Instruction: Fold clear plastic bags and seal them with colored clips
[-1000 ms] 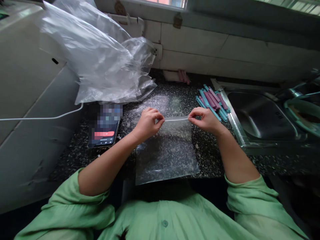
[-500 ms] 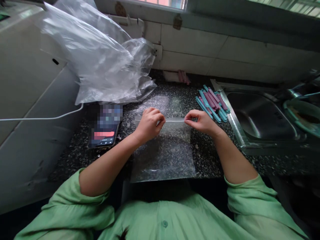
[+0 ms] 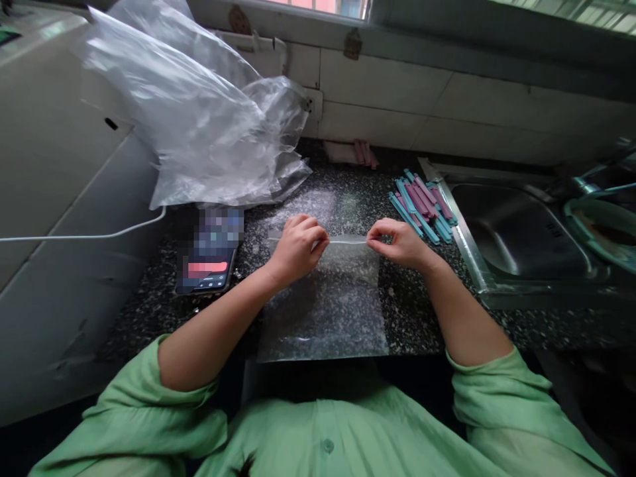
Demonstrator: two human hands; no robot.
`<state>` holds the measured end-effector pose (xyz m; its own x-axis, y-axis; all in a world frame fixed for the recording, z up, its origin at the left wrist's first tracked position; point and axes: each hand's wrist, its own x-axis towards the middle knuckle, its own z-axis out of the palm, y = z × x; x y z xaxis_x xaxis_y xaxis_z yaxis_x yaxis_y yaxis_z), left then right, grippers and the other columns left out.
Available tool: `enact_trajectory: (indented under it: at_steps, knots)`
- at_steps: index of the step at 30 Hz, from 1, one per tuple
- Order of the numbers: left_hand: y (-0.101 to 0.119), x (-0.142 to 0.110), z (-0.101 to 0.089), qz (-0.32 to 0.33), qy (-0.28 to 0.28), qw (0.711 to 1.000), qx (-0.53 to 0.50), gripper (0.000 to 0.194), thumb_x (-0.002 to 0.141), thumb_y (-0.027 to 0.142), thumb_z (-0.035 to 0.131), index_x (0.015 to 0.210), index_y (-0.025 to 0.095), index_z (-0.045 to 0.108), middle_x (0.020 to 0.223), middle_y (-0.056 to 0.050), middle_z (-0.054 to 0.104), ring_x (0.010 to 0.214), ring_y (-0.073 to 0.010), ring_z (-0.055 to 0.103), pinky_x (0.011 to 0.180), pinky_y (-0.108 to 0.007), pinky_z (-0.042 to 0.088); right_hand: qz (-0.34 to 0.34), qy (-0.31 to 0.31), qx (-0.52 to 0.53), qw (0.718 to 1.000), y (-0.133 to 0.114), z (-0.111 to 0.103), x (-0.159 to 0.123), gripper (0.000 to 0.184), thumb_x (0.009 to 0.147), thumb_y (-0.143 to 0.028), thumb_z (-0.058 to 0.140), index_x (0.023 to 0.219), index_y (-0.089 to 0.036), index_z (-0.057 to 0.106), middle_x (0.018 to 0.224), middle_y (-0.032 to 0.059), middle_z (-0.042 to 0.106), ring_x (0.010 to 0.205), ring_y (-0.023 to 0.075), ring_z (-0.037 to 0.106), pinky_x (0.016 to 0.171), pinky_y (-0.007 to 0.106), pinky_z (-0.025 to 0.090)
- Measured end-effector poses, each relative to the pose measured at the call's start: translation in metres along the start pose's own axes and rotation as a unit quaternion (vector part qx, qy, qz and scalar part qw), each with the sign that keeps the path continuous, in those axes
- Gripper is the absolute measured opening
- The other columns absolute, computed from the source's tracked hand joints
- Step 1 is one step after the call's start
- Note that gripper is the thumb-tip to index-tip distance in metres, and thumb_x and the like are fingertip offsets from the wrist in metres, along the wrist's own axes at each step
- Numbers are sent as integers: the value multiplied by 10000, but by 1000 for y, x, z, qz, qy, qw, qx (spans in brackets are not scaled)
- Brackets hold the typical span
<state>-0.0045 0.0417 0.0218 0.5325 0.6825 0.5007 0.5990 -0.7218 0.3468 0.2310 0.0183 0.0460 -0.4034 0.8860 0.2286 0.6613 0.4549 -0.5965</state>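
A clear plastic bag [image 3: 328, 318] lies flat on the speckled counter in front of me, its lower edge reaching past the counter's front. Across its top runs a pale folded edge [image 3: 348, 240], stretched between my hands. My left hand [image 3: 301, 245] pinches this edge near its middle, thumb against the fingers. At the bag's top right corner, my right hand [image 3: 397, 242] holds the edge the same way. Just beyond the right hand sits a pile of teal and purple sealing clips [image 3: 422, 205].
A big heap of clear plastic bags [image 3: 213, 126] rises at the back left. Below it lies a phone [image 3: 211, 258], partly pixelated, and a white cable [image 3: 99, 235]. A metal sink [image 3: 517, 232] is on the right, with a green basin [image 3: 601, 228]. More purple clips [image 3: 365, 154] lie by the wall.
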Motion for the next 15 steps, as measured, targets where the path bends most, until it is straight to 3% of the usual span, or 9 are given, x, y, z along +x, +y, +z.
enact_trajectory:
  at_steps: [5, 15]
  knots:
    - [3, 0, -1, 3, -18, 1000, -7, 190, 833, 254, 493, 710, 176, 615, 750, -55, 618, 807, -200, 493, 798, -365, 391, 5, 3, 9, 1000, -3, 3, 0, 65, 749, -239, 589, 743, -177, 609, 761, 39, 626, 763, 161, 555, 730, 316, 438]
    - [6, 0, 0, -4, -31, 999, -15, 186, 836, 250, 490, 725, 177, 620, 765, -57, 611, 823, -202, 484, 818, -375, 383, -26, -7, -33, 999, -3, 9, 1, 92, 774, -196, 535, 689, -183, 569, 712, 33, 606, 716, 153, 527, 696, 300, 416]
